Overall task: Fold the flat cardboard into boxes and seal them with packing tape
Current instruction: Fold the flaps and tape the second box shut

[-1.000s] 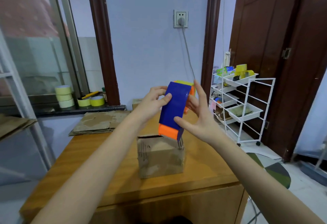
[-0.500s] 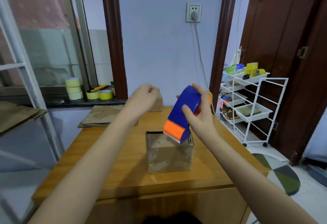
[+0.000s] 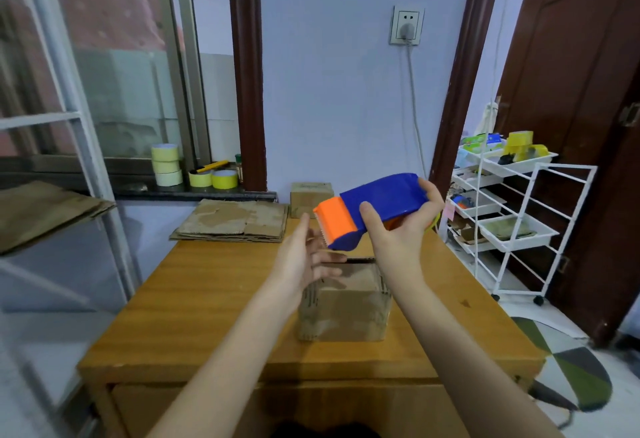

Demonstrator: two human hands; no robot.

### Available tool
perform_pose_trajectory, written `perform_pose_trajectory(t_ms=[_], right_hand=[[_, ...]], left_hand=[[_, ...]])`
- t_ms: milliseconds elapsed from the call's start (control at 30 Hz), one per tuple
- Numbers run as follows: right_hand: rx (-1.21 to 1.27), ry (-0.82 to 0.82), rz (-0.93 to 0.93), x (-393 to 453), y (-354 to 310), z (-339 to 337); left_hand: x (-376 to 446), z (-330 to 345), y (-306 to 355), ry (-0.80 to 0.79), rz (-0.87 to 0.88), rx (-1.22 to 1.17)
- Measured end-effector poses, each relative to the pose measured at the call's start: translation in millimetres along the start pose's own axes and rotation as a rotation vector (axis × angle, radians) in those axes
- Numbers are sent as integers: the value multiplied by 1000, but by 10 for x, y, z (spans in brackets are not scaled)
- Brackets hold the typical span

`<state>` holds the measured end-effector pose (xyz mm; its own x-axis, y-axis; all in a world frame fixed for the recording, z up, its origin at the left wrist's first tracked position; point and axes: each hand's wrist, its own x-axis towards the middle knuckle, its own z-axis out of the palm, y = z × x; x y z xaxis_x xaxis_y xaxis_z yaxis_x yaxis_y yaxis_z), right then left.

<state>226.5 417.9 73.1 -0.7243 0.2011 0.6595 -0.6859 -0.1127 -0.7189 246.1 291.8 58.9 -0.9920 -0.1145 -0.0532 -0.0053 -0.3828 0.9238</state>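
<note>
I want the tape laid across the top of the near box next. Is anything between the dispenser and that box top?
Yes: the open left hand hovers over the box top's left part, below the tape dispenser held by the right hand. The right part looks unobstructed.

We see from head height, facing 12 o'clock and downward, close over the table (image 3: 214,302).

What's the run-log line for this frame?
stage: taping | right hand: grips tape dispenser above box | left hand: open, over box | table: flat cardboard at back
</note>
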Motion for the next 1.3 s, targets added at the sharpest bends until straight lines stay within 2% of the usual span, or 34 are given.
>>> perform_pose_trajectory(t_ms=[267, 700, 833, 933, 1100, 1300], right_hand=[[41, 46, 38, -89, 48, 13], [20, 49, 50, -151, 74, 132], [16, 54, 56, -152, 64, 139], [18, 81, 63, -126, 80, 103], [-13, 64, 114, -235, 95, -9], [30, 151, 170, -217, 102, -25]], left_hand=[[-52, 58, -69, 75, 82, 66], [71, 74, -280, 336, 354, 347], [107, 61, -293, 351, 387, 389], [146, 53, -303, 351, 404, 502], [146, -16, -323, 343, 383, 943], [146, -61, -240, 348, 415, 1121]])
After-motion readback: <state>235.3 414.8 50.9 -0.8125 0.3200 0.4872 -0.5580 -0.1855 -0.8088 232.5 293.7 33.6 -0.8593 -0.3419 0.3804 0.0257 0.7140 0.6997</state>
